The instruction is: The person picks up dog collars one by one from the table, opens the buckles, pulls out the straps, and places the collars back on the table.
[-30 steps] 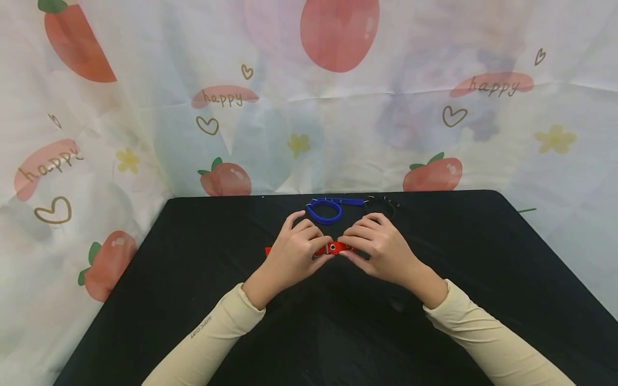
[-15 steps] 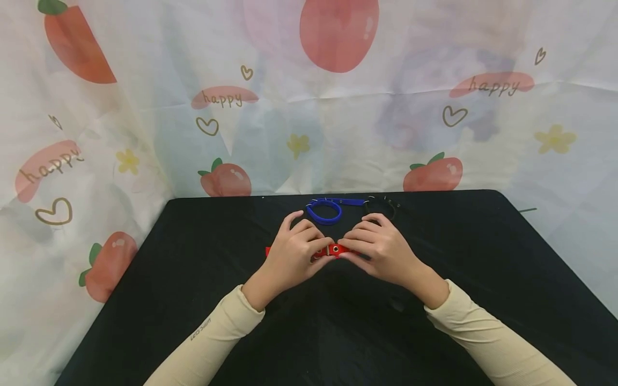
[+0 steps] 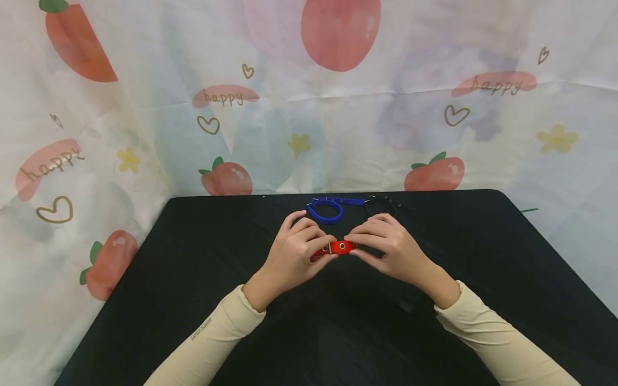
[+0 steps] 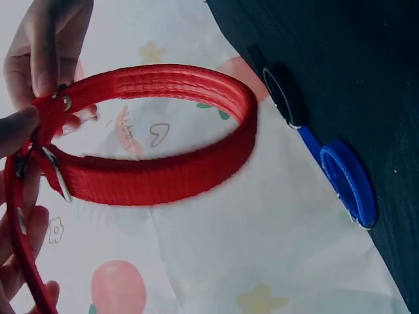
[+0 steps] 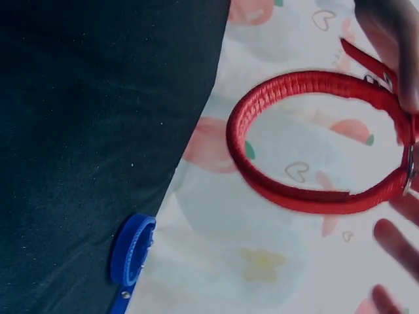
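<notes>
A red buckled collar (image 3: 343,247), with metal-rimmed holes along its strap, is held up between my two hands in the head view. My left hand (image 3: 293,249) pinches it beside the metal buckle. My right hand (image 3: 392,247) has thumb and fingertips at the strap's right part. The wrist views show the collar as a wide loop; a metal ring (image 4: 57,173) hangs near the buckle in the left one. The strap's free tail (image 5: 365,57) sticks out past the hand in the right wrist view. Fingers cover part of the buckle.
Behind the hands, a blue collar (image 3: 325,220) lies near the far edge of the black-covered table (image 3: 217,236). A black collar (image 4: 280,91) lies next to the blue one's strap. A printed cloth (image 3: 347,118) hangs behind the table.
My right hand has shifted slightly right, so more of the red strap shows between the hands. The red tail left of my left hand has gone out of sight.
</notes>
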`<state>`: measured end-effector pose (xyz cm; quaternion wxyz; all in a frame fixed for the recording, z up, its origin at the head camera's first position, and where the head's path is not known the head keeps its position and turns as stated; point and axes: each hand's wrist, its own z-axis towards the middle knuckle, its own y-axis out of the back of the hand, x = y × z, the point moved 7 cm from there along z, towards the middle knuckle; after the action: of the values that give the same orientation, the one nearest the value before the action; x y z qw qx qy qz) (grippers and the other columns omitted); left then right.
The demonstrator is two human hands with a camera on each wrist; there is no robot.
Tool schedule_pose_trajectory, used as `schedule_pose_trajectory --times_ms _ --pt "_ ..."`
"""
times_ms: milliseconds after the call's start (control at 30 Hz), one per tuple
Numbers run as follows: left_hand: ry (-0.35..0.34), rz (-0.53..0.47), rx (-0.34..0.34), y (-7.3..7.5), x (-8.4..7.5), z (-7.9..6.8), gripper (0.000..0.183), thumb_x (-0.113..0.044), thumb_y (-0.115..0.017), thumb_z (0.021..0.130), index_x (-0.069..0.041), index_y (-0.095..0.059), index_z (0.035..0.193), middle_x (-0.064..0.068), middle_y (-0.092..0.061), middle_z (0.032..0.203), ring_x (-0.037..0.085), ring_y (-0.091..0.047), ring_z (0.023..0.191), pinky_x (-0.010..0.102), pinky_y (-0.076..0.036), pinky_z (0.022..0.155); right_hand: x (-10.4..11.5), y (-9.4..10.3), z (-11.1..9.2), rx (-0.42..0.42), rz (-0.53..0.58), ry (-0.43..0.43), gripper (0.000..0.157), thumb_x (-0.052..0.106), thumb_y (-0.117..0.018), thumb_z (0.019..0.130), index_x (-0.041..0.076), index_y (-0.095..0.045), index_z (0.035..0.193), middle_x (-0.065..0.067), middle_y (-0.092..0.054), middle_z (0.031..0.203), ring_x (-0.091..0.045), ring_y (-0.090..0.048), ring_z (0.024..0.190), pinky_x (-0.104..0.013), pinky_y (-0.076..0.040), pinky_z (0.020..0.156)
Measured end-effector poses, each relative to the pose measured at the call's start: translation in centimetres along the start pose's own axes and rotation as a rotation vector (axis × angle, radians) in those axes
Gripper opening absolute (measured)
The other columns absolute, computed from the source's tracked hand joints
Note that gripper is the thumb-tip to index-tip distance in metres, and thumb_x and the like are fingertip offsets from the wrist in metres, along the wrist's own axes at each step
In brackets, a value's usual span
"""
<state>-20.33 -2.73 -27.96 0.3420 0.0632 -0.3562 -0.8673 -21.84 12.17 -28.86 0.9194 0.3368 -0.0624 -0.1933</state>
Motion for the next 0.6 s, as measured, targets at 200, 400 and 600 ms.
schedule_pose_trajectory --times_ms 200,400,600 --pt "0.006 -0.05 -0.028 0.35 0.36 -0.34 0.027 -0.029 -0.084 0.067 -0.014 -0.076 0.089 -0.003 -0.07 0.078 0.014 -0.06 0.082 0.042 -0.042 0.101 -1.09 -0.17 -0.58 0.052 0.121 -0.085 0.046 0.047 -0.05 0.09 0.008 -0.071 0.095 -0.002 -0.071 0.089 -0.017 -0.062 0.086 -0.037 -0.044 0.086" --pt "-0.01 -0.025 0.013 0.02 0.31 -0.46 0.025 -0.027 -0.084 0.069 -0.015 -0.076 0.089 -0.003 -0.07 0.077 0.014 -0.059 0.083 0.042 -0.041 0.102 -0.94 -0.75 -0.68 0.064 0.208 -0.097 0.029 0.035 -0.061 0.089 0.009 -0.07 0.095 0.0 -0.07 0.088 -0.015 -0.06 0.085 -0.032 -0.044 0.087" --pt "-0.046 0.009 0.033 -0.08 0.1 -0.36 0.023 -0.028 -0.083 0.069 -0.016 -0.076 0.088 -0.004 -0.068 0.076 0.014 -0.057 0.083 0.042 -0.041 0.102 -0.52 -0.89 -0.63 0.052 0.157 -0.083 0.04 0.044 -0.053 0.091 0.008 -0.07 0.094 0.002 -0.067 0.078 -0.012 -0.056 0.076 -0.033 -0.044 0.082"
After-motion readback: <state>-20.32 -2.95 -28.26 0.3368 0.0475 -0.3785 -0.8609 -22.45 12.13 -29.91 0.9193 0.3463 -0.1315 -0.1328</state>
